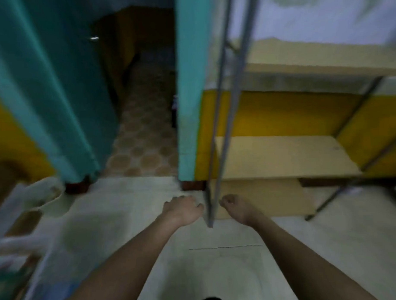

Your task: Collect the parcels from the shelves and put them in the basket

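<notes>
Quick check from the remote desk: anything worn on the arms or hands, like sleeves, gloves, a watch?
Nothing worn shows. Both forearms are bare up to the frame's bottom edge, and the left hand and right hand carry no gloves, watch or rings that this blurred picture reveals.

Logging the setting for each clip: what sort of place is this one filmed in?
Probably a small storeroom or back room, though the frame is blurred. A metal-framed rack with board shelves stands against a yellow wall, beside a doorway with a teal door. No parcels show on the shelves.
</notes>
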